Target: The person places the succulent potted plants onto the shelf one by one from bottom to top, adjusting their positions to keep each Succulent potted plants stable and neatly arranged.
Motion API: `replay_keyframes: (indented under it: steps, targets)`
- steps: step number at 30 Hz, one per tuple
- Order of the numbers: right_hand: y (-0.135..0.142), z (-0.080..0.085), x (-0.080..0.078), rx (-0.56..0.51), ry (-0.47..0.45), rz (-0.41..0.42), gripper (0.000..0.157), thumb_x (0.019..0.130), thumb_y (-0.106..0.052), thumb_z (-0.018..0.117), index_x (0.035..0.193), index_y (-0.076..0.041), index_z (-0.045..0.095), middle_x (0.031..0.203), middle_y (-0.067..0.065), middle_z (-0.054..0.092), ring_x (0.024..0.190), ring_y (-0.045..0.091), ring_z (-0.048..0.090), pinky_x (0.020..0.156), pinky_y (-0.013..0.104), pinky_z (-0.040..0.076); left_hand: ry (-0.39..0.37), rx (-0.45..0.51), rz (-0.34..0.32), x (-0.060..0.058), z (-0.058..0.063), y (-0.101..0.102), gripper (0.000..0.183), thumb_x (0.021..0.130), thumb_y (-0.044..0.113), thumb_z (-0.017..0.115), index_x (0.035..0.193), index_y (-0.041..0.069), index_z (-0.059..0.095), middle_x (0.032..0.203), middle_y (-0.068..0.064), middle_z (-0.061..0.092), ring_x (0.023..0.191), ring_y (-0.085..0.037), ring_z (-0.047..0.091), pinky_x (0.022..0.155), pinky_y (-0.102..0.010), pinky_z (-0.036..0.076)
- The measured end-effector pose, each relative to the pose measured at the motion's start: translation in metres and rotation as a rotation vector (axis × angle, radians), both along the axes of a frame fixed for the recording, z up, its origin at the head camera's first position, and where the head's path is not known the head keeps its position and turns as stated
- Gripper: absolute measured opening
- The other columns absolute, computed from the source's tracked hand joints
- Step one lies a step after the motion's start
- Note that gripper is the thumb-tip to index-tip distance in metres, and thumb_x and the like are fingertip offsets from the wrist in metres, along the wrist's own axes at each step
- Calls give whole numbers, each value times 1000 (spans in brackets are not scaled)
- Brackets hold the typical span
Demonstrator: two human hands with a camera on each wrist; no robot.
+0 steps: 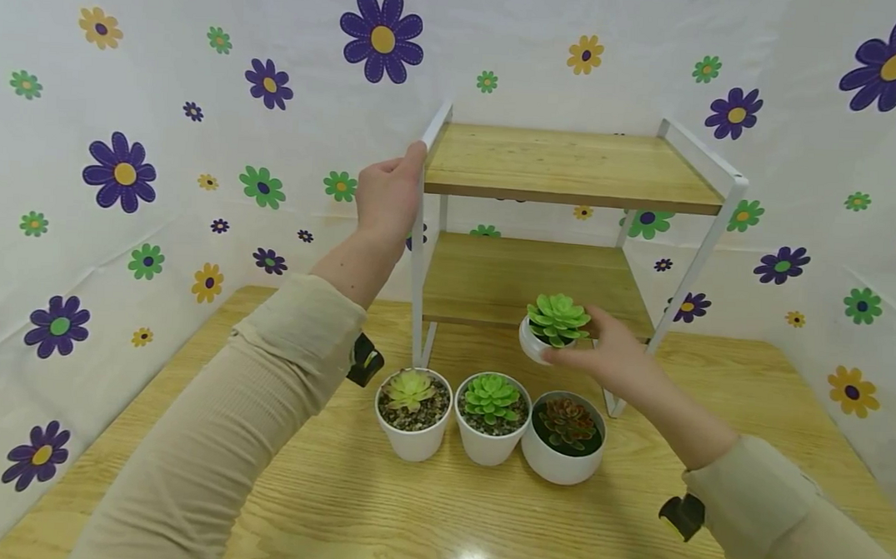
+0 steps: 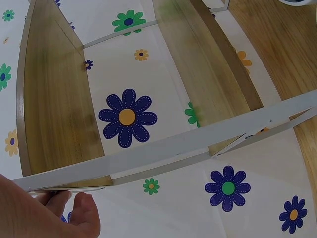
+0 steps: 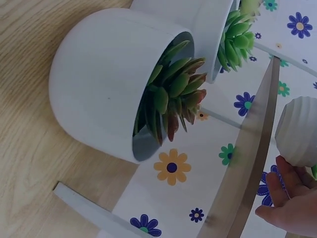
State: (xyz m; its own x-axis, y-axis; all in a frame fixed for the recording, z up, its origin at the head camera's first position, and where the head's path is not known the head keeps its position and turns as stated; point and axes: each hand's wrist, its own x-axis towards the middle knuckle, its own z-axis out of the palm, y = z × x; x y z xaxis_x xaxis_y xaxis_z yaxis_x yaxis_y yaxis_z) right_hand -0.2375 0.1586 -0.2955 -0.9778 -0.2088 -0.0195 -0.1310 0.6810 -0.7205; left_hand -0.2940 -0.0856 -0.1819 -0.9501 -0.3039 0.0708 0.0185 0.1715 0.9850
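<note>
My left hand (image 1: 392,195) grips the white metal frame of a two-tier wooden shelf (image 1: 566,164) at its upper left corner. In the left wrist view, its curled fingers (image 2: 85,210) show below the frame. My right hand (image 1: 616,351) holds a small white pot with a bright green succulent (image 1: 557,319) by its side, in front of the lower board (image 1: 531,275). The right wrist view shows that ribbed pot (image 3: 298,131) at the right edge, with fingertips against it. Most of its plant is out of that view.
Three white potted succulents stand in a row before the shelf: a yellow-green one (image 1: 412,411), a green one (image 1: 491,416) and a reddish one (image 1: 564,439). The wooden table (image 1: 377,518) carries everything. A flower-printed cloth (image 1: 301,23) hangs behind and at both sides.
</note>
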Motion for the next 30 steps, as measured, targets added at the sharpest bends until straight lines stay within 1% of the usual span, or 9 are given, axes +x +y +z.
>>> replay_keyframes:
  steps: [5, 9, 12, 17, 21, 24, 30]
  targets:
    - [-9, 0, -6, -45, 11, 1, 79, 80, -36, 70, 142, -4, 33, 138, 21, 44, 125, 39, 43, 95, 53, 42, 3, -4, 3, 0, 0, 0, 44, 93, 47, 45, 63, 15, 38, 104, 0, 49, 101, -13, 43, 86, -32, 40]
    - [-15, 0, -11, -75, 14, 3, 76, 80, -35, 70, 140, -4, 35, 134, 20, 48, 119, 36, 48, 88, 46, 48, 6, -17, 6, 1, -1, 0, 45, 93, 48, 44, 63, 15, 39, 103, 0, 50, 100, -13, 44, 83, -31, 40]
    - [-20, 1, -15, -89, 16, 5, 74, 81, -33, 70, 140, -4, 36, 132, 20, 49, 116, 35, 51, 83, 41, 50, 6, -16, 8, 1, -1, 0, 44, 93, 48, 44, 64, 15, 40, 104, 0, 50, 100, -12, 44, 84, -31, 40]
    - [-32, 3, -22, -117, 25, 12, 71, 80, -32, 70, 138, -4, 38, 132, 19, 50, 116, 34, 51, 84, 41, 50, 12, -9, 13, 1, -1, 0, 44, 93, 47, 44, 63, 15, 39, 103, 0, 49, 100, -13, 43, 83, -30, 39]
    - [-43, 3, -28, -129, 26, 11, 70, 80, -33, 70, 137, -4, 40, 130, 18, 51, 113, 32, 53, 81, 38, 50, 16, -11, 18, 2, -1, -1, 46, 93, 47, 44, 61, 15, 38, 95, 1, 47, 96, -12, 43, 79, -29, 38]
    - [-49, 3, -31, -140, 25, 16, 70, 80, -33, 71, 137, -5, 40, 130, 17, 52, 113, 31, 53, 80, 37, 50, 17, -12, 19, 2, -1, -1, 46, 93, 47, 44, 61, 15, 37, 92, 1, 46, 94, -12, 43, 78, -29, 37]
    - [-55, 3, -37, -125, 47, 15, 67, 80, -33, 70, 134, -5, 43, 127, 17, 53, 110, 30, 52, 80, 37, 48, 24, 10, 13, 3, -1, -1, 45, 93, 46, 46, 61, 15, 38, 97, 0, 48, 96, -13, 43, 80, -29, 38]
